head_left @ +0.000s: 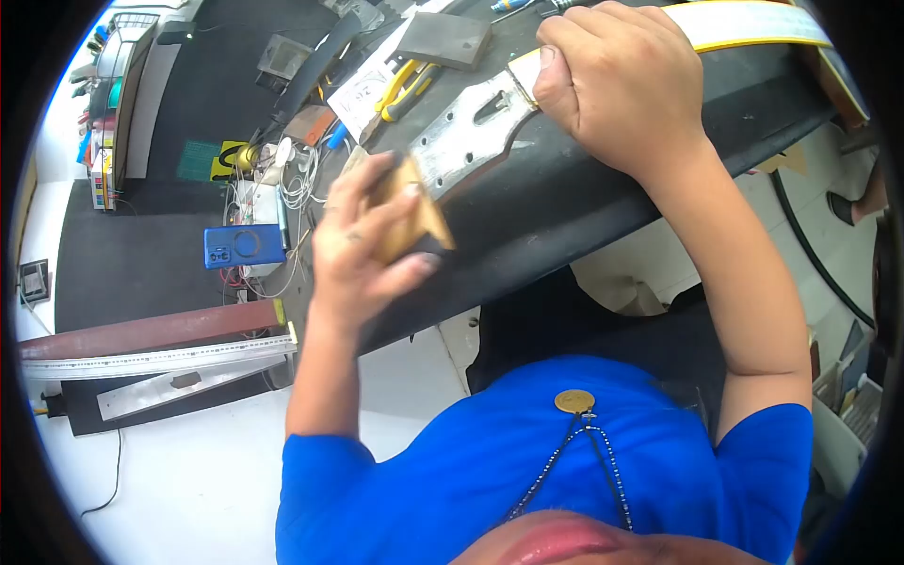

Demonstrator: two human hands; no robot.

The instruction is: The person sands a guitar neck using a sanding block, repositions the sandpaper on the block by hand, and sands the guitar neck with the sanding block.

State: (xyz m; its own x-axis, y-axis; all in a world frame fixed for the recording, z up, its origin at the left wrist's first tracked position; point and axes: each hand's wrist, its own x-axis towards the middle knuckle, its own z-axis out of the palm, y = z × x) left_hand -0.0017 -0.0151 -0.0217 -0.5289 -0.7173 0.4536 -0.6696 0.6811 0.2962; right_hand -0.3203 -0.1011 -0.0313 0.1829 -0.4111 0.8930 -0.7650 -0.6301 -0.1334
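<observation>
My left hand (353,245) is closed around a tan sanding block (407,212) with dark edges, partly blurred. The block is beside the lower left end of a pale, guitar-like headstock (461,141) with several small holes and a slot. My right hand (626,85) is wrapped over the neck just past the headstock, thumb toward the slot. Beyond that hand, the white neck (753,24) with yellow edges runs to the upper right.
Yellow-handled pliers (403,91), a grey block (444,40) and paper lie behind the headstock. Tangled cables (299,174) and a blue phone (245,246) are at the left. A ruler (160,359) lies lower left. Another person's foot (843,207) shows at the right.
</observation>
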